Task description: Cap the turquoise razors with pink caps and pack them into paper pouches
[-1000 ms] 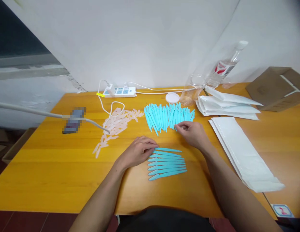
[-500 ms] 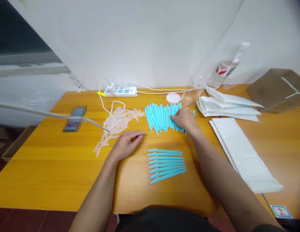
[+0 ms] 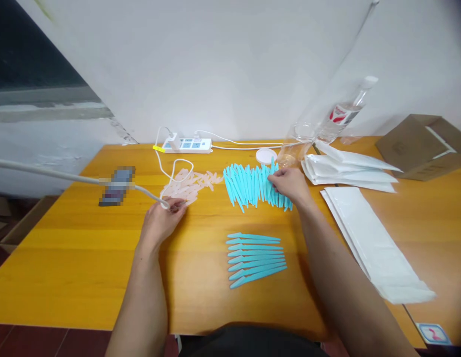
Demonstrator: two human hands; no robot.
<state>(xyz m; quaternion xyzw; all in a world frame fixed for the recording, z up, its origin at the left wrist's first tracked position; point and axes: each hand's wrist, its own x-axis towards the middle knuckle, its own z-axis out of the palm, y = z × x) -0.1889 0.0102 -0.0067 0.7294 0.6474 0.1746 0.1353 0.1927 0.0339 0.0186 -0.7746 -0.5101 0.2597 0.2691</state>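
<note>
My right hand (image 3: 290, 185) rests on the right end of a heap of turquoise plastic sticks (image 3: 249, 184), its fingers pinching one of them. My left hand (image 3: 161, 219) reaches into the near end of a pile of pale pink clear caps (image 3: 189, 182), fingertips closed among them; whether it grips one I cannot tell. In front of me, between both arms, several turquoise sticks lie in a neat row (image 3: 255, 257) on the yellow wooden table (image 3: 85, 258).
White bags lie flat (image 3: 368, 238) and stacked (image 3: 349, 168) at the right, by a cardboard box (image 3: 420, 144). A power strip (image 3: 188, 145), white lid (image 3: 265, 155), clear jar (image 3: 297, 141) and water bottle (image 3: 345, 111) stand at the back. A blurred phone on a holder arm (image 3: 115, 186) is at left.
My left hand moved from the row of sticks leftward to the pink pile. My right hand went back onto the turquoise heap and pinched a stick.
</note>
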